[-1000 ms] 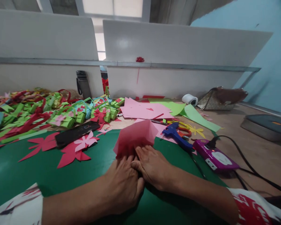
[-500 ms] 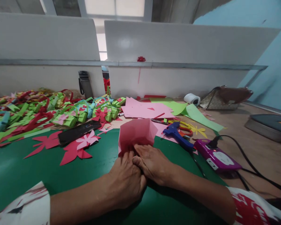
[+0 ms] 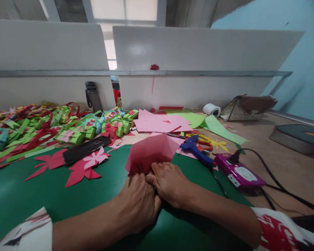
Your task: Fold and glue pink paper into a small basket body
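Note:
Both of my hands press on the near edge of a folded red paper sheet (image 3: pixel 150 153) that stands up from the green mat (image 3: pixel 28 195). My left hand (image 3: pixel 140 204) grips the paper's lower left part. My right hand (image 3: pixel 170 183) lies beside it, fingers flat on the fold, touching the left hand. The paper's far flaps rise and hide what lies behind them.
Red and pink paper flowers (image 3: pixel 81 165) and a black phone (image 3: pixel 86 149) lie left. Several green and red paper pieces (image 3: pixel 42 127) are piled behind. Pink sheets (image 3: pixel 162 123), a blue glue gun (image 3: pixel 197 151), a purple device (image 3: pixel 238 172) with cable, a bottle (image 3: pixel 92 96).
The red paper's flaps have spread a little wider and my hands have shifted slightly along the fold; the view itself moved a little.

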`<state>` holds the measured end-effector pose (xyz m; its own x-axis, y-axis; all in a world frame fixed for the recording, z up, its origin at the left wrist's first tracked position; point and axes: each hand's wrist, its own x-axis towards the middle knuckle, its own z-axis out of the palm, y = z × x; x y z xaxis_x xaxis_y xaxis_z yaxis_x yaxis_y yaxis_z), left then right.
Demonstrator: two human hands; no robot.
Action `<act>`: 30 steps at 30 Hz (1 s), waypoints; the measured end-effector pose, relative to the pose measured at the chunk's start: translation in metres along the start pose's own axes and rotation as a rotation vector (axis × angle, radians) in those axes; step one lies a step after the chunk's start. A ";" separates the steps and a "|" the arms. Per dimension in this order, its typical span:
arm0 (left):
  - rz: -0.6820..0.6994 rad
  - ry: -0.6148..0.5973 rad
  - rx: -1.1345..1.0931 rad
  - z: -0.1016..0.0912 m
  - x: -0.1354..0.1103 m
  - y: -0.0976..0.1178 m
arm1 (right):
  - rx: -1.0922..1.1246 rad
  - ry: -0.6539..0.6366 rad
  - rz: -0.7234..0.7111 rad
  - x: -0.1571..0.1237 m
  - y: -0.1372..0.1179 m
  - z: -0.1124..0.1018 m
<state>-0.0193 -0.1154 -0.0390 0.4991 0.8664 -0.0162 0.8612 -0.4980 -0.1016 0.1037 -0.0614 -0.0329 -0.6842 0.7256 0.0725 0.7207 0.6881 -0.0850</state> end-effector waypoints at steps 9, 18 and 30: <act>-0.041 0.018 -0.124 -0.001 0.004 0.001 | 0.013 -0.037 0.049 0.003 -0.006 -0.010; 0.018 0.052 -0.147 -0.002 0.009 -0.003 | 0.023 -0.029 0.050 0.003 0.000 -0.009; -0.056 0.100 -0.136 0.001 0.005 -0.003 | 0.101 -0.010 -0.058 0.008 0.008 -0.003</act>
<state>-0.0192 -0.1097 -0.0401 0.4509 0.8885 0.0853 0.8898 -0.4550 0.0359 0.1043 -0.0503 -0.0301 -0.7258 0.6843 0.0706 0.6653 0.7244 -0.1806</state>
